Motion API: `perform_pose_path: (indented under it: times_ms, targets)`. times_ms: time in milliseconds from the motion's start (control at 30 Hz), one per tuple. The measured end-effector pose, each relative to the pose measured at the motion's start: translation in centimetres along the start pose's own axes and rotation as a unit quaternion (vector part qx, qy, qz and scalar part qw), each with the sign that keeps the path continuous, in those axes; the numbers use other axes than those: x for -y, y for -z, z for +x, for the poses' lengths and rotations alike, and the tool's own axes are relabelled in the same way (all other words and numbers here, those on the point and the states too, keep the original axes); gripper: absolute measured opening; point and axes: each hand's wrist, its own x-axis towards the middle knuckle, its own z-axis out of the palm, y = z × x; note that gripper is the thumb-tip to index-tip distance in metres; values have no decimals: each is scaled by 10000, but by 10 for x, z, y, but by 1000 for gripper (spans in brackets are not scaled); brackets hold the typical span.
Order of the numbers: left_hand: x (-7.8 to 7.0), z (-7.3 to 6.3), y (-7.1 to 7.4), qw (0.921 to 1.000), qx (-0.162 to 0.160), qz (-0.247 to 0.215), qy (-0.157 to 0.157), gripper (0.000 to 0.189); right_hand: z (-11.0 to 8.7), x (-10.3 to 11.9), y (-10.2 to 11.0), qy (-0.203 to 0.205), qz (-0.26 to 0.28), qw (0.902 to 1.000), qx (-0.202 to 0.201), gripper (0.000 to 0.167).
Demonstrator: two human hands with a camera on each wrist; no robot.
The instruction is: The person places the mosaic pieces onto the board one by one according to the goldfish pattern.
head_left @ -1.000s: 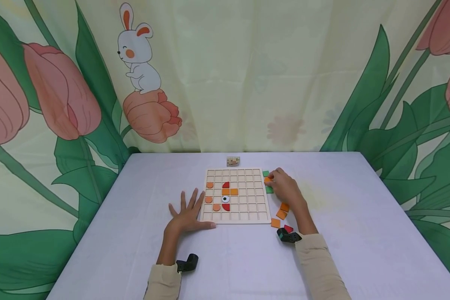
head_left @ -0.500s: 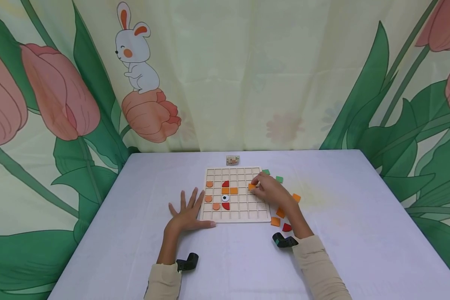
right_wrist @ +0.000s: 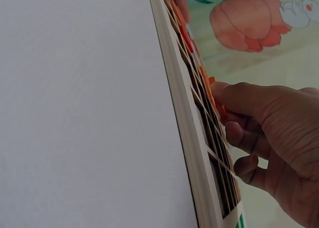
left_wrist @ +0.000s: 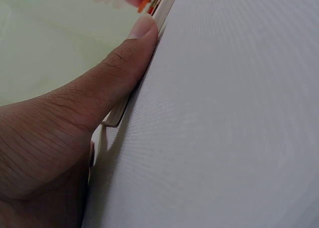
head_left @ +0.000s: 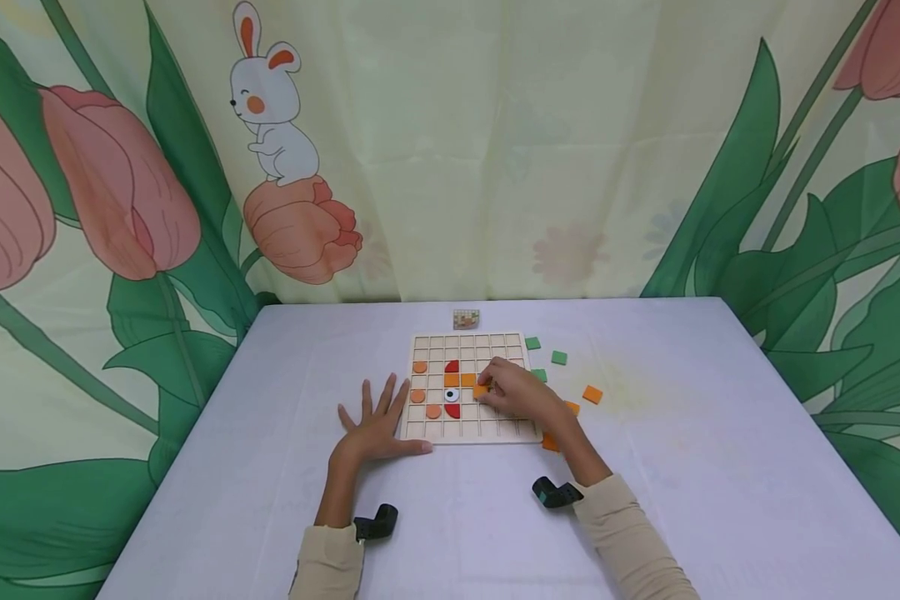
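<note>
A pale wooden grid board (head_left: 471, 430) lies on the white-covered table, with several pieces in its cells. Two orange squares sit in one row, the left one (head_left: 452, 380) below a red quarter-round piece (head_left: 452, 366). Under it are a black-and-white eye piece (head_left: 451, 395) and another red piece (head_left: 452, 411); orange discs (head_left: 417, 396) lie further left. My right hand (head_left: 521, 393) pinches an orange square tile (head_left: 481, 391) over the board's middle, thumb and fingertips at its edge in the right wrist view. My left hand (head_left: 375, 435) spreads its fingers beside the board, thumb (left_wrist: 142, 31) against the near-left corner.
Green square tiles (head_left: 558, 358) and orange square tiles (head_left: 592, 394) are scattered right of the board, some partly hidden by my right forearm. A small patterned picture card (head_left: 466, 319) lies behind the board. A printed curtain (head_left: 480, 167) hangs beyond the table.
My right hand has carried the orange tile leftward from the loose pieces beside the board to its middle. The left hand has stayed in place.
</note>
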Motion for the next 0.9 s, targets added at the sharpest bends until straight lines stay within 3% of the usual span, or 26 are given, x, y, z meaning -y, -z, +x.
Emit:
perform_pose_path:
  times_ms: [300, 567, 900]
  targets:
    - [0, 0, 1, 10000, -6, 16, -3, 116, 4, 9, -9, 256, -155, 9995, -56, 22]
    - [0, 0, -2, 10000, 27, -17, 18, 116, 6, 13, -15, 3, -188, 9998, -21, 24]
    - [-1, -1, 1, 10000, -16, -6, 9, 115, 7, 12, -17, -13, -299, 9995, -72, 27]
